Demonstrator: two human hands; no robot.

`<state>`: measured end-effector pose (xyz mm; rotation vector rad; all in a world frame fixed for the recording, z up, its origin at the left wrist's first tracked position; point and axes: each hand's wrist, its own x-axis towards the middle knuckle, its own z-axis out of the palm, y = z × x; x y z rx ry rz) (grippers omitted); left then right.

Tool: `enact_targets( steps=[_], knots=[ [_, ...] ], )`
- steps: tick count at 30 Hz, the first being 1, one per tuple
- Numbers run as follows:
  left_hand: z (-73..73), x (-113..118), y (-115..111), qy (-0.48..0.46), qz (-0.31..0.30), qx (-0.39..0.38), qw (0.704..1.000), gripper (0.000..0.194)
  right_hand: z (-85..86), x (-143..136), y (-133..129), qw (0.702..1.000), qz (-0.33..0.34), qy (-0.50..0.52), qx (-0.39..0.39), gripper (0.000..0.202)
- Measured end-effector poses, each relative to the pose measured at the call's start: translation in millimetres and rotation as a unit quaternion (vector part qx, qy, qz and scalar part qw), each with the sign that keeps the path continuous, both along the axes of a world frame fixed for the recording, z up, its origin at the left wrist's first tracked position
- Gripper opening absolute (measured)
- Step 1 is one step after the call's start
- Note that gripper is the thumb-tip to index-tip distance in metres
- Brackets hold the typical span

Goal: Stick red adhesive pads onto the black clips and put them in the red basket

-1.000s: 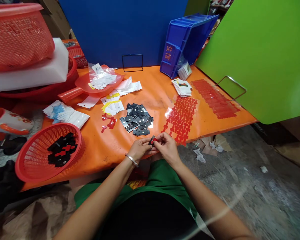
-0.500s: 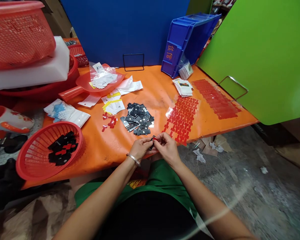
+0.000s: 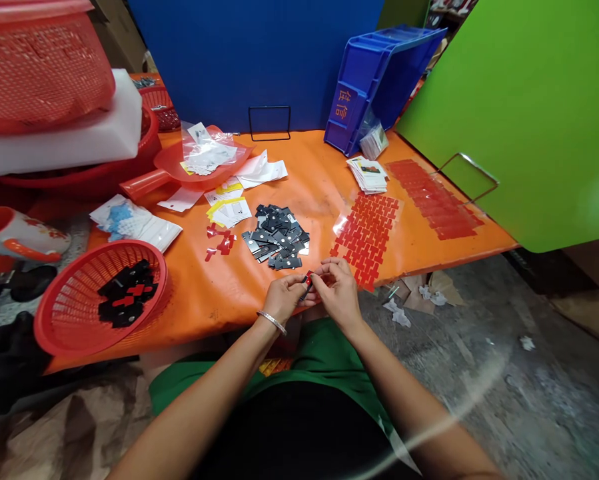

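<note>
My left hand (image 3: 282, 301) pinches a small flat black plate (image 3: 304, 294) above the table's near edge. On the plate's upper end lies a red sticker (image 3: 308, 278). My right hand (image 3: 340, 293) is closed at that end, thumb and forefinger at the sticker's edge; its fingertips are partly hidden. Just beyond the hands is a heap of black plates (image 3: 278, 235), many with a pale round spot. To the right lies a clear sheet of red stickers (image 3: 366, 233), its near-left part without stickers. Several loose red pieces (image 3: 221, 241) lie left of the heap.
A red basket (image 3: 54, 320) at left contains black plates, some with red stickers. Behind are a red dustpan (image 3: 174, 160) with bagged cards, a blue bin (image 3: 346, 100) on its side, a card stack (image 3: 366, 175) and more red sheets (image 3: 434, 200). A mug (image 3: 14, 233) stands far left.
The right fingers have lifted and opened slightly around the plate's end, so more of the red sticker shows. The left hand still holds the plate. The view has shifted slightly.
</note>
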<state>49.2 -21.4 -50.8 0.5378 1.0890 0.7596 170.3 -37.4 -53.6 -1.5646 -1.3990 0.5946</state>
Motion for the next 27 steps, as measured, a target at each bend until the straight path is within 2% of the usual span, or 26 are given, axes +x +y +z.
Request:
enact_targets(
  steps=[14, 18, 24, 25, 27],
  knots=[
    [-2.1, 1, -3, 0.01, -0.002, 0.03, 0.999, 0.012, -5.1, 5, 5, 0.999, 0.014, -0.019, -0.028, 0.008],
    [-1.9, 3, -4, 0.018, 0.006, 0.047, 0.999, 0.013, -2.2, 4, 5, 0.999, -0.007, -0.015, -0.05, 0.005],
    [-1.8, 3, -6, 0.004, 0.024, 0.054, 0.998, 0.016, 1.3, -5, 1, 0.999, -0.032, 0.004, -0.03, 0.008],
    [-1.9, 3, -7, 0.001, 0.028, 0.056, 0.998, 0.016, 0.8, -5, 2, 0.999, -0.04, 0.021, -0.031, 0.013],
    [-1.7, 2, -8, -0.006, 0.033, 0.064, 0.997, 0.017, 0.0, -3, 4, 0.995, -0.059, 0.073, -0.042, 0.037]
  ],
)
